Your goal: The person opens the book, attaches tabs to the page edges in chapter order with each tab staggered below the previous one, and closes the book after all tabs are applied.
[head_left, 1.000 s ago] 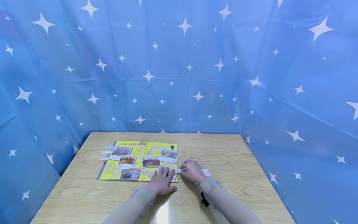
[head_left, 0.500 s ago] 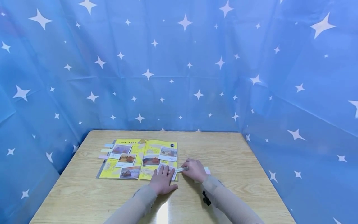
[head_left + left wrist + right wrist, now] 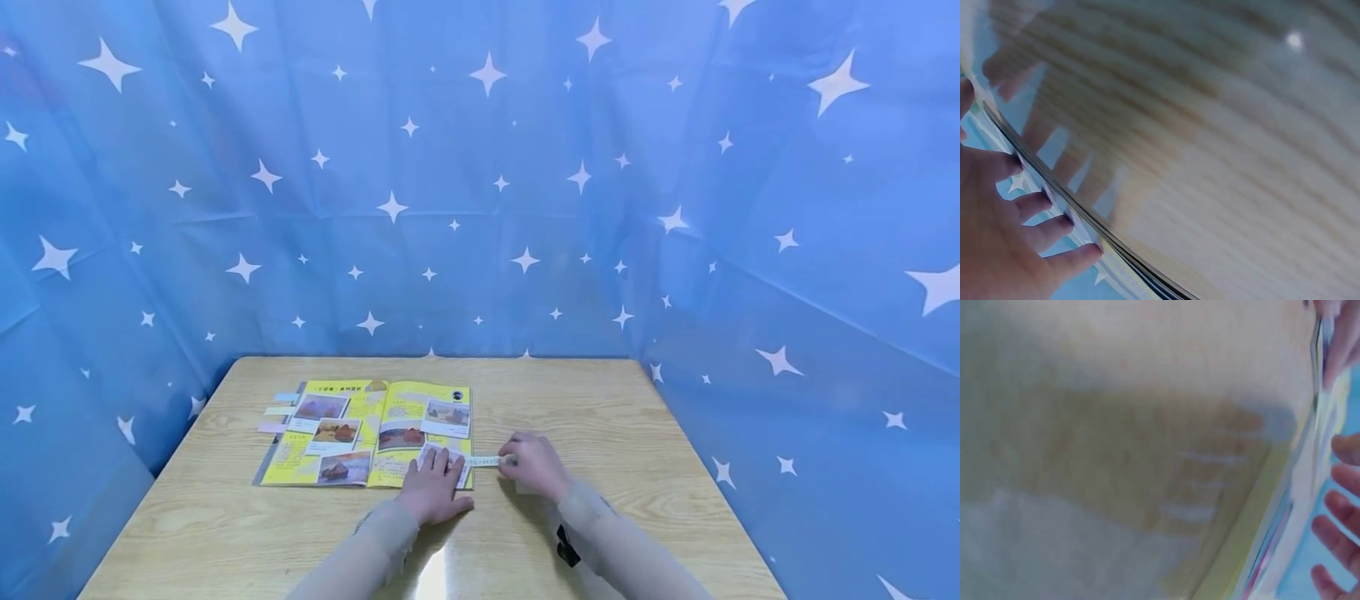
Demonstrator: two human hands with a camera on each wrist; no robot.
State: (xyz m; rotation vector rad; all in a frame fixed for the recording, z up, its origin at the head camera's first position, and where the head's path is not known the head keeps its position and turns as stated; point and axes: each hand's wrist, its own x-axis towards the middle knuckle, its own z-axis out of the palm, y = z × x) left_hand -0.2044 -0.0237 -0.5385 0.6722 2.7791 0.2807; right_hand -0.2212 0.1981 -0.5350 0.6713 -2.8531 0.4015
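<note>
An open yellow magazine (image 3: 372, 475) with several pictures lies on the table. My left hand (image 3: 432, 490) rests on the lower part of its right page, fingers spread and straight; in the left wrist view the left hand (image 3: 1016, 231) touches it near its edge. A narrow white strip with small dark marks (image 3: 483, 461) runs from beside my left fingers past the page's right edge. My right hand (image 3: 534, 464) pinches the strip's outer end, where something small and grey shows. In the right wrist view, my right hand (image 3: 1341, 519) is at the right edge; its grip is unclear.
Blue, cream and pink sticky tabs (image 3: 273, 412) stick out from the magazine's left side. A pale paper (image 3: 528, 488) lies partly under my right hand. The wooden table (image 3: 600, 400) is glossy, and a blue star-patterned curtain (image 3: 450, 167) stands behind it.
My right hand has moved to the right, away from the magazine, and a longer stretch of the white strip shows. My left hand stays on the page. The head view has shifted slightly.
</note>
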